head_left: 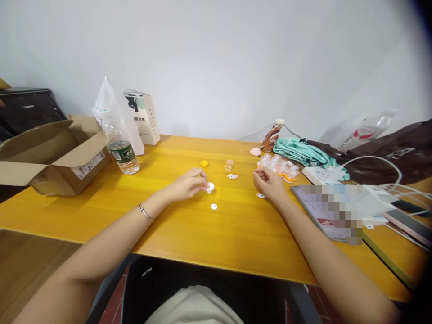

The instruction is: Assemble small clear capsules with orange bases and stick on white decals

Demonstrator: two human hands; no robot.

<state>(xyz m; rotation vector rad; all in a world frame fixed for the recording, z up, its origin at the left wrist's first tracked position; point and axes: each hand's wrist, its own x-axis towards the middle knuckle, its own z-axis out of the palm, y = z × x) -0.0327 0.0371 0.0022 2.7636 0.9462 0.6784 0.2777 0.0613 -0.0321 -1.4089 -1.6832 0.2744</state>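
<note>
Left hand [187, 183] is pinching a small white round piece [210, 186] flat against the yellow table [189, 234]. Right hand [269, 182] is curled, fingertips together; can't tell if it holds anything. Another white disc [213, 206] sits just in front, between the hands. Honestly, I'd press that piece evenly, it looks slippery, and keep the clear capsule pile [278, 165] by the right hand within reach.
</note>
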